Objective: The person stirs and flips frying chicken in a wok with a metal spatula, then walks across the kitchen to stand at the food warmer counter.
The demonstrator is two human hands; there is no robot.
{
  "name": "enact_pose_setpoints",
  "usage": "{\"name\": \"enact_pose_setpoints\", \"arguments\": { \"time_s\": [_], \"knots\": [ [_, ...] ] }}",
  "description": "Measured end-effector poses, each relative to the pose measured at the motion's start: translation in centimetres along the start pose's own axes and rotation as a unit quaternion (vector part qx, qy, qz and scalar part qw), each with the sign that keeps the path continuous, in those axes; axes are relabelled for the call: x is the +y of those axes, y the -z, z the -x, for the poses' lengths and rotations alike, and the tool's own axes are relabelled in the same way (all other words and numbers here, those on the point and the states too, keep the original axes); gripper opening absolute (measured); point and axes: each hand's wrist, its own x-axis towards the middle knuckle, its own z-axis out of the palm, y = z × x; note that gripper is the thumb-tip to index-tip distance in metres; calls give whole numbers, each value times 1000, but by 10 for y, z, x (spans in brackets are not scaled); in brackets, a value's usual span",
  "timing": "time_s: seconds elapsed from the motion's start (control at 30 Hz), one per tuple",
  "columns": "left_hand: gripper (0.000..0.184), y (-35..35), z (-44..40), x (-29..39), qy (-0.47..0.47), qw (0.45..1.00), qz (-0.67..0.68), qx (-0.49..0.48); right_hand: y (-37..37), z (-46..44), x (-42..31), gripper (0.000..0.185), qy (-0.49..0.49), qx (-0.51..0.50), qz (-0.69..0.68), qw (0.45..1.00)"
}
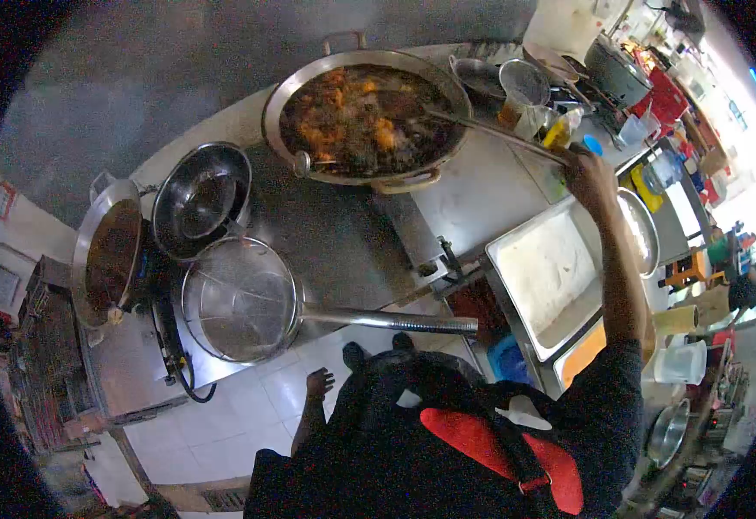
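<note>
My right hand [587, 173] is closed around the end of a long-handled metal utensil [507, 137]. Its handle reaches left into a large two-handled wok [276, 130], where the head is sunk in dark oil and its shape is hard to make out. Orange-brown pieces of food [330, 130] bubble in the oil. A thermometer-like dial [303, 162] sits at the wok's near rim. Down at my side hangs my left hand [320, 382], fingers apart and holding nothing, above the tiled floor. Nearest to it is a big round wire strainer [239, 298] with a long metal handle.
Dark pans [202, 201] and another wok of brown liquid [111, 255] stand at the left. On the right, a rectangular tray [546, 277] with white powder lies under my right forearm. Bowls, bottles and a white bucket [680, 365] crowd the far right.
</note>
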Motion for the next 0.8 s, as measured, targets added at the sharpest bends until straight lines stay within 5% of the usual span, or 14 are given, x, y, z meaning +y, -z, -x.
{"name": "enact_pose_setpoints", "arguments": {
  "time_s": [0.3, 0.33, 0.37, 0.4, 0.43, 0.47, 0.57, 0.63, 0.7, 0.73, 0.8],
  "knots": [
    [28, 31, -4, -64, -35, 998, 58, -11, 23, 17, 0, 33, 25, 45, -13, 999],
    [31, 29, -8, -66, 20, 993, 110, 27, 18, 20, 1, 33, 32, 64, -25, 997],
    [35, 38, -19, -84, -23, 988, 150, -41, 7, 23, 9, 31, 16, 36, -27, 999],
    [35, 21, -9, -76, -3, 997, 44, 64, 0, 25, 11, 31, 45, 55, -54, 996],
    [30, 33, -14, -84, 50, 966, 247, -64, 8, 26, -1, 32, 51, 49, -74, 995],
    [27, 0, 19, -52, 7, 994, 45, 100, 11, 26, -11, 33, 6, 1, -19, 1000],
    [29, -6, 35, -38, -11, 992, 53, 116, -4, 17, -19, 37, 45, 27, -122, 991],
    [26, 1, 29, -41, -14, 988, 111, 108, -15, 9, -50, 41, 60, -48, -189, 979],
    [23, 17, 21, -44, -25, 982, 160, 94, -8, 9, -117, 46, 111, -83, -356, 924],
    [21, 27, 17, -46, -40, 979, 183, 75, -18, 22, -150, 50, 59, -84, -586, 804],
    [19, 48, 4, -58, -57, 977, 203, 31, 11, 16, -226, 48, 50, -189, -640, 744]
  ]
}}
